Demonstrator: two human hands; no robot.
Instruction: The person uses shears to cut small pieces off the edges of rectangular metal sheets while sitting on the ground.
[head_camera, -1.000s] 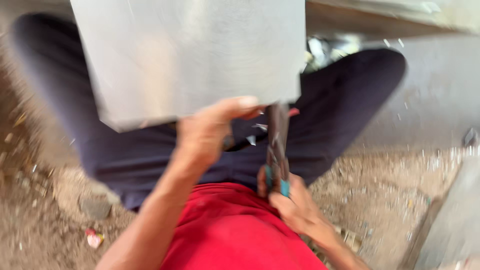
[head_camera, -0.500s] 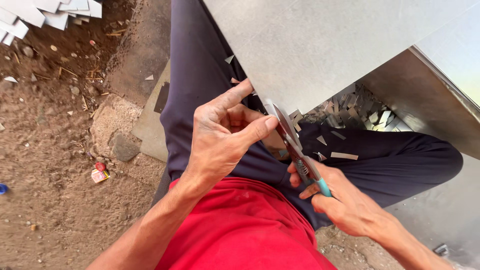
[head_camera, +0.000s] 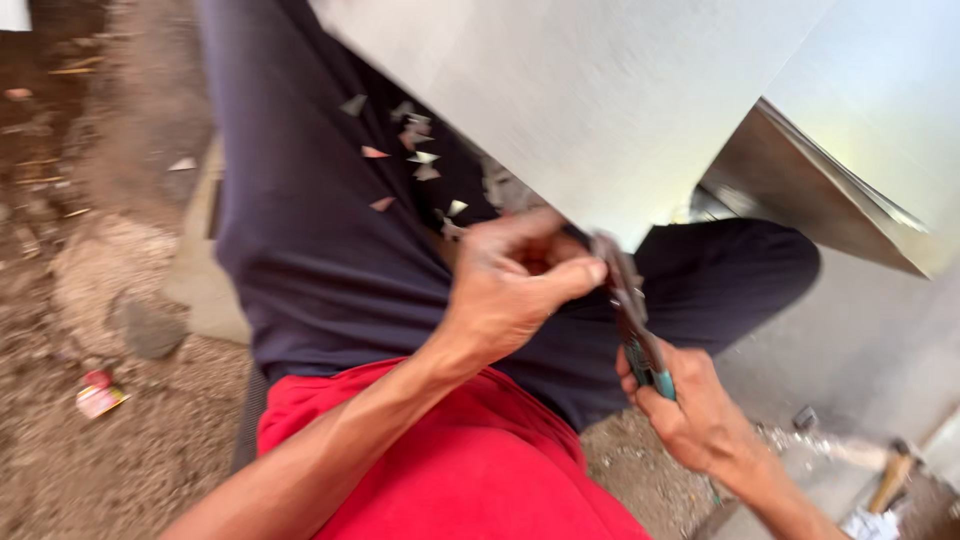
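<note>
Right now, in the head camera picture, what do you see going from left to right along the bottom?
Red scrap on the dirt → left hand at the metal sheet's edge → snips → right hand holding them → hammer.

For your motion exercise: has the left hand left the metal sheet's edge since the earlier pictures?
No. The left hand still grips the metal sheet at its lower edge, beside the snips.

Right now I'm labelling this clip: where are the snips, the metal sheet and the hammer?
Snips (head_camera: 632, 322), head view, on the blades below the sheet's corner.
Metal sheet (head_camera: 590, 95), head view, on its bare face.
Hammer (head_camera: 886, 480), head view, on the wooden handle.
</note>
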